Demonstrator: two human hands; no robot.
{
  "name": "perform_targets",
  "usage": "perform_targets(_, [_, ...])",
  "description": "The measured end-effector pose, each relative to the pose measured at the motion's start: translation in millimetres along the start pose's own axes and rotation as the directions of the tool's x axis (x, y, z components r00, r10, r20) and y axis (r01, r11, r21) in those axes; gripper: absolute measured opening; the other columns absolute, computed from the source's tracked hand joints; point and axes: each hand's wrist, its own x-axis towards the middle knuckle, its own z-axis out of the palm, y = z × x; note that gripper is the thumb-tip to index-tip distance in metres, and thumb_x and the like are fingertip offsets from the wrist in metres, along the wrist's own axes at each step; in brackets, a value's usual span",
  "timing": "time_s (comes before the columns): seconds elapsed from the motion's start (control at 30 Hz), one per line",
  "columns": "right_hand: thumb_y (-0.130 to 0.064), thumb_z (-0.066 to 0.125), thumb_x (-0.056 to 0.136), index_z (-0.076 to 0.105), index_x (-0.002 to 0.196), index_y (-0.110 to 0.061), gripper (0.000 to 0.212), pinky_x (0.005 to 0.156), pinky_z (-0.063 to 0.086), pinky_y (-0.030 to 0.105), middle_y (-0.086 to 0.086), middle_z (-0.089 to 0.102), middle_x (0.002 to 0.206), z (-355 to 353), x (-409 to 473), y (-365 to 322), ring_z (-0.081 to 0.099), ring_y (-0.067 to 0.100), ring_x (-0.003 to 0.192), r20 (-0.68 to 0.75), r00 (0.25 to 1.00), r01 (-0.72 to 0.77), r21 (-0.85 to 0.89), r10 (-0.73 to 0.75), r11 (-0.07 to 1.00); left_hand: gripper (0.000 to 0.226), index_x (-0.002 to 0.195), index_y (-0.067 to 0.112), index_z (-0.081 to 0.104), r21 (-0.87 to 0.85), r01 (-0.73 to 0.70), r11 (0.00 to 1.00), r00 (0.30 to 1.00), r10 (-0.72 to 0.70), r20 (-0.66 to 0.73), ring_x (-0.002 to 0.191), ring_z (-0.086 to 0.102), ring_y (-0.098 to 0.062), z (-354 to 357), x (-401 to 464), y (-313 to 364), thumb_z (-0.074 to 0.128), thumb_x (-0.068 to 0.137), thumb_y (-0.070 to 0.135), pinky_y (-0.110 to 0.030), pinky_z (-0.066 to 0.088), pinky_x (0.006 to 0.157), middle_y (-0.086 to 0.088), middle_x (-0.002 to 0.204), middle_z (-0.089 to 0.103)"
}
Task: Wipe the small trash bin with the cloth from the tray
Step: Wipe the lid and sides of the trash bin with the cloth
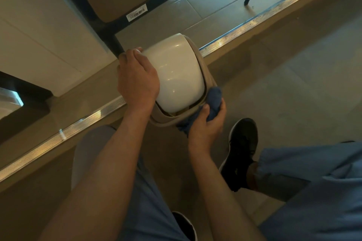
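Head view: a crouching person steadies the bin [176,72] on the floor, the left hand [137,80] laid over the left side of its white swing lid [180,70], fingers curved round the lid's far edge in a holding grip. The right hand [207,123] is clenched round the blue cloth [213,100], bunched and pressed against the bin's beige collar [210,82] at its near right corner. Behind the bin runs a metal floor strip [109,109], with a dark chair leg [115,43] just beyond its left side; a black shoe [241,148] sits near, to the bin's right.

To do this wipe well, it seems wise to keep the left hand firm so the lid cannot swing. The cloth should follow the collar's curve in overlapping passes, with a fresh fold turned outward for the groove beneath the lid. The side facing away is hidden, so the bin would likely need turning.
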Motion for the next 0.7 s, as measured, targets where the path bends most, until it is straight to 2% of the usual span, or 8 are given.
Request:
perform_targets(0.1, [-0.020,0.055,0.104,0.049,0.143,-0.019,0.040,0.103,0.051,0.037,0.001,0.061,0.134,3,6,-9,0.060,0.015,0.121,-0.028,0.993,-0.112,0.045,0.113,0.993,0.043,0.127,0.020,0.058,-0.003,0.007,1.000,1.000,-0.007,0.000,0.109,0.060,-0.024,-1,1,1,0.024,0.106,0.035,-0.037,0.049,0.081,-0.006,0.131,0.057])
perform_targets(0.2, [-0.022,0.055,0.104,0.052,0.142,-0.016,0.039,0.105,0.050,0.046,0.003,0.064,0.131,11,28,-15,0.062,0.019,0.119,-0.084,0.985,-0.141,0.088,0.149,0.986,0.042,0.129,0.020,0.057,0.025,0.007,1.000,1.000,-0.007,0.001,0.110,0.058,-0.021,0,-2,3,0.024,0.107,0.035,-0.030,0.041,0.078,-0.006,0.132,0.056])
perform_targets(0.27, [-0.025,0.057,0.103,0.050,0.144,-0.016,0.042,0.107,0.048,0.049,0.005,0.063,0.134,15,30,-15,0.060,0.020,0.123,-0.099,0.978,-0.172,0.099,0.181,0.980,0.043,0.129,0.019,0.057,0.024,0.007,1.000,1.000,-0.007,-0.002,0.110,0.058,-0.021,0,-2,3,0.024,0.106,0.035,-0.030,0.042,0.078,-0.006,0.133,0.056])
perform_targets(0.37, [-0.030,0.059,0.102,0.045,0.147,-0.017,0.048,0.108,0.048,0.043,0.005,0.057,0.142,16,7,-13,0.056,0.021,0.129,-0.073,0.965,-0.243,0.107,0.252,0.964,0.046,0.128,0.019,0.058,0.024,0.003,1.000,1.000,-0.003,-0.006,0.111,0.058,-0.022,1,-2,2,0.022,0.105,0.037,-0.030,0.042,0.079,-0.007,0.133,0.056])
perform_targets(0.5, [-0.027,0.063,0.100,0.046,0.125,-0.028,0.030,0.096,0.053,0.037,0.002,0.061,0.125,16,-24,-1,0.062,0.020,0.116,-0.015,0.967,-0.251,0.145,0.255,0.957,0.045,0.128,0.018,0.057,0.008,-0.001,1.000,1.000,0.001,-0.006,0.110,0.058,-0.022,0,-2,1,0.023,0.105,0.037,-0.029,0.042,0.079,-0.007,0.133,0.056])
perform_targets(0.6, [-0.028,0.070,0.095,0.048,0.118,-0.029,0.032,0.095,0.056,0.045,0.003,0.063,0.121,11,-11,0,0.065,0.020,0.110,-0.027,0.976,-0.211,0.104,0.215,0.972,0.044,0.128,0.018,0.057,0.002,-0.005,1.000,1.000,0.005,-0.010,0.109,0.058,-0.021,0,-3,3,0.024,0.105,0.036,-0.030,0.043,0.078,-0.007,0.132,0.056])
perform_targets(0.7, [-0.027,0.073,0.093,0.049,0.110,-0.034,0.030,0.097,0.056,0.050,0.003,0.065,0.121,6,3,-3,0.066,0.021,0.109,0.025,0.961,-0.277,0.152,0.277,0.949,0.043,0.126,0.019,0.057,-0.001,0.005,1.000,1.000,-0.005,-0.024,0.109,0.058,-0.023,0,-4,5,0.024,0.105,0.035,-0.033,0.045,0.079,-0.006,0.131,0.056])
